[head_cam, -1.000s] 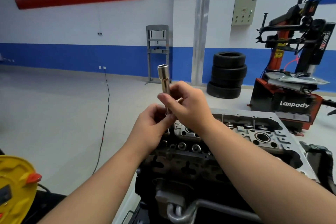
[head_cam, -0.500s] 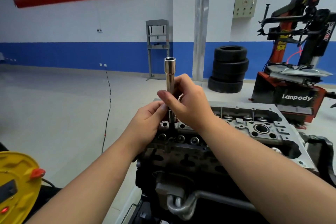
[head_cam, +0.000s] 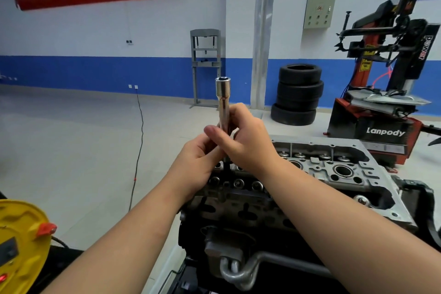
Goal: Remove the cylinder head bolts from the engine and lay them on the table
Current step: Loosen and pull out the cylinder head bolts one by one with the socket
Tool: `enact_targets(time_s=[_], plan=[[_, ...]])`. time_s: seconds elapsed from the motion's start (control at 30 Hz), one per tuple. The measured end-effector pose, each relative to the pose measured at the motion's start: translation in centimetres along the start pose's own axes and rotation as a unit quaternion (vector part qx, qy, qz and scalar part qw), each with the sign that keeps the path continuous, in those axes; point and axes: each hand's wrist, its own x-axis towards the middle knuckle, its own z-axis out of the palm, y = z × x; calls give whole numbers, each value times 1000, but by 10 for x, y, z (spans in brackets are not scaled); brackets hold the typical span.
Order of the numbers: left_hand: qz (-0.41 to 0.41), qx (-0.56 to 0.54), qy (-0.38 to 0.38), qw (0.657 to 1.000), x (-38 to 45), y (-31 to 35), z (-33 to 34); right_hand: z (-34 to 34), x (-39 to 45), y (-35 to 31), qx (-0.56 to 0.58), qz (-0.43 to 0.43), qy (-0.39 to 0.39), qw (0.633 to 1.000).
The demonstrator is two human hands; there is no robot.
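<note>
Three stacked tyres (head_cam: pixel 297 94) beyond engine (head_cam: pixel 310 174), hands (head_cam: pixel 248 141).

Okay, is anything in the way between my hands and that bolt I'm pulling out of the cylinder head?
Nothing visible. Both the left hand and right hand hold the long socket upright; a dark shaft runs from it down into the cylinder head.

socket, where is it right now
In the head view the socket stands upright at centre, gripped by both hands above the engine's left end.
</note>
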Motion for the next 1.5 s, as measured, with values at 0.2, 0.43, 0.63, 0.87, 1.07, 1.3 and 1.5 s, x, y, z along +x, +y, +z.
enact_targets(time_s=[0.2, 0.43, 0.63, 0.87, 1.07, 1.3, 1.5], plan=[[-34, -40, 14, 999, 3, -2, -3, 1, 1, 1, 34, 57, -8, 998], [-17, -29, -14, 999, 2, -1, -2, 0, 0, -2, 2, 25, -22, 999], [-16, 2, 24, 1000, 4, 0, 1, 2, 0, -2, 54, 47, 36, 997], [-29, -11, -20, 999, 1, 1, -3, 0, -1, -2, 7, 44, -13, 999], [-2, 8, 46, 999, 3, 0, 4, 1, 0, -3, 20, 9, 53, 998], [-34, 0, -32, 999, 1, 2, -5, 0, 1, -3, -27, 38, -2, 999], [4, -1, 25, 1000, 2, 1, 3, -1, -1, -6, -3, 3, 31, 1000]])
